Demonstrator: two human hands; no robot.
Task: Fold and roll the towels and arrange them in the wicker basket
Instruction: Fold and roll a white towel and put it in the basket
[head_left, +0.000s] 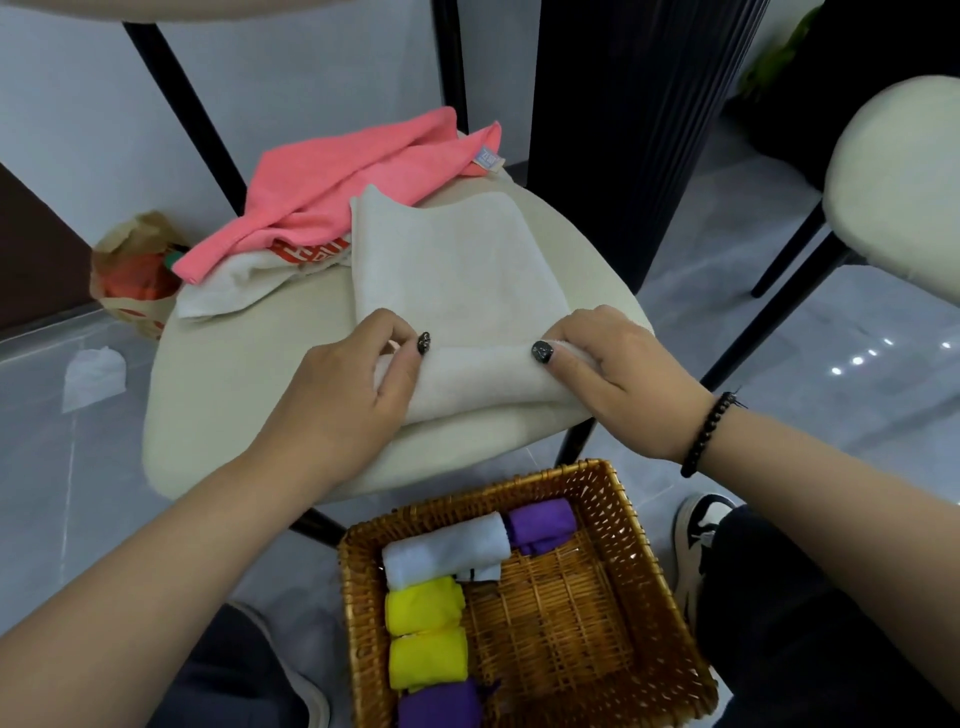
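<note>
1. We are at the rolling step: our left hand (363, 374) and right hand (608, 364) each curl their fingers round one end of the cream towel (457, 270), whose near edge is already turned into a short roll while the rest lies flat on the chair seat (218, 395).
2. We judge the next move calls for even pushing away from us, both ends together, so the roll stays straight and tight.
3. The flat part runs toward the far edge of the seat, just beside the pink towel (332, 176) and the white towel (234, 286) under it; the roll has free room ahead until that corner.
4. The wicker basket (649, 525) sits on the floor below, near our knees. Its left side holds a white roll (447, 551), two yellow rolls (426, 608) and two purple rolls (543, 525); the right half shows bare weave, room enough, we judge, for this one.
</note>
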